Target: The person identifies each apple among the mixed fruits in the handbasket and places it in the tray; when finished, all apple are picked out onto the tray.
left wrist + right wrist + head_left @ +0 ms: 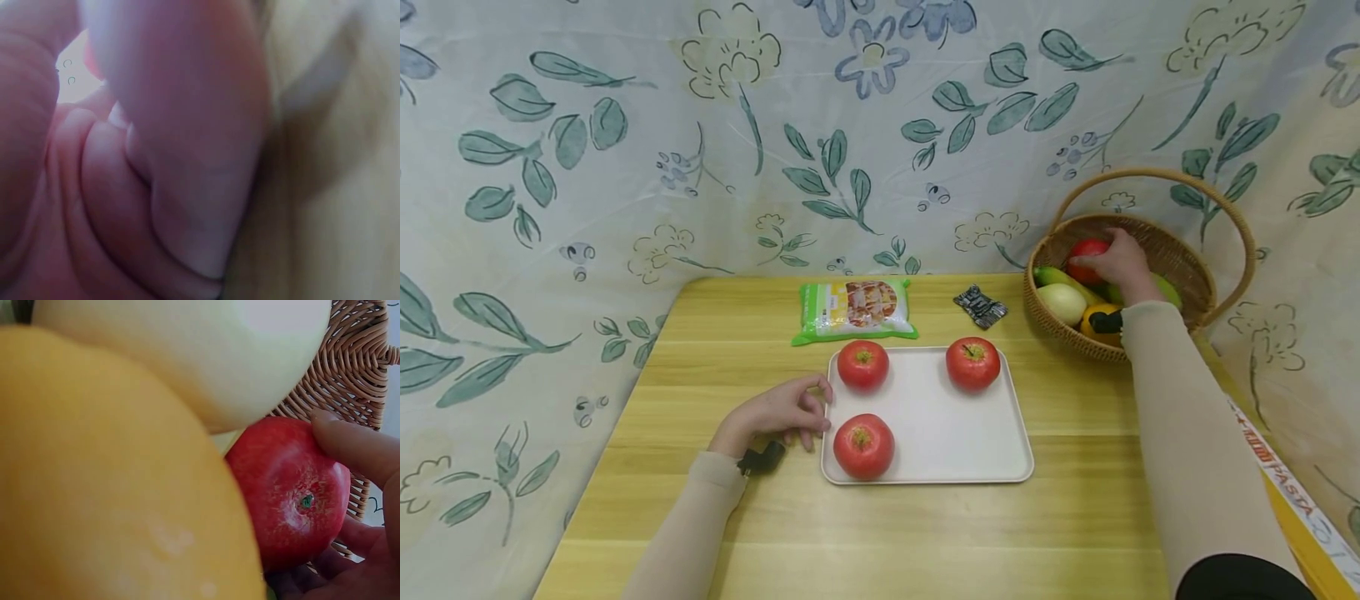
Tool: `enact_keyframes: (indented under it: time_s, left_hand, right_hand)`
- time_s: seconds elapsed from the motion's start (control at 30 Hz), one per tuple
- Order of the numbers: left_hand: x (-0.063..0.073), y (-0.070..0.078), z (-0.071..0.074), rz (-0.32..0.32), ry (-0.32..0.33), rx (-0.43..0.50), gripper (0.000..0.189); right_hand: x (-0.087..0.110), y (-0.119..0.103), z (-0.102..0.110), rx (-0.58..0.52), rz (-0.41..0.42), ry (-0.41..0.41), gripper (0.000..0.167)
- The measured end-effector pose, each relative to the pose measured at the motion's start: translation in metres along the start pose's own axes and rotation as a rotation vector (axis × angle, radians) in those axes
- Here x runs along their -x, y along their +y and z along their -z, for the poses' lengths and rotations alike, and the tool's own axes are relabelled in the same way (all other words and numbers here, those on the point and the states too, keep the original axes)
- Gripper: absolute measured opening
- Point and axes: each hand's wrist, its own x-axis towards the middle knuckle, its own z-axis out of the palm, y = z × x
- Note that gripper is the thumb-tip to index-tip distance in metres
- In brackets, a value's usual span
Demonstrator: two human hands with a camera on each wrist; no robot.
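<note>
In the wicker basket [1056, 331], my right hand [1122, 265] grips a red apple [294, 500], thumb on one side and fingers curled round the other. Around that apple lie a pale round fruit [1062, 303], an orange-yellow fruit [106, 481] and green produce [1167, 292]. On the table, my left hand [781, 412] rests with loosely bent fingers at the left edge of the white tray [940, 433], holding nothing. Three red apples sit on the tray: one at back left [862, 367], one at front left [864, 447] and one at back right [973, 364].
Behind the tray lie a green-and-white food packet [857, 310] and a small black wrapper [981, 307]. The basket's tall handle [1157, 173] arches over it. A pasta box [1292, 492] lines the right edge. Floral cloth [850, 167] hangs at the back.
</note>
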Motion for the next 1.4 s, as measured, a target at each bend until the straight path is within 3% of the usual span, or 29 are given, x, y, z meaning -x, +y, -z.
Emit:
enact_keyframes:
  time_s: [0.3,0.87,1.4]
  left_hand:
    - [0.001,0.000,0.000,-0.007,0.000,-0.004,0.043]
    - [0.000,-0.001,0.000,-0.004,0.001,-0.006,0.044]
    - [0.002,0.002,0.000,-0.008,-0.002,-0.008,0.044]
  right_hand:
    - [0.000,0.003,0.001,0.042,0.020,0.012,0.094]
    - [0.000,0.003,0.003,-0.051,0.007,0.041,0.092]
    - [0.013,-0.012,0.018,-0.176,-0.004,0.060,0.089]
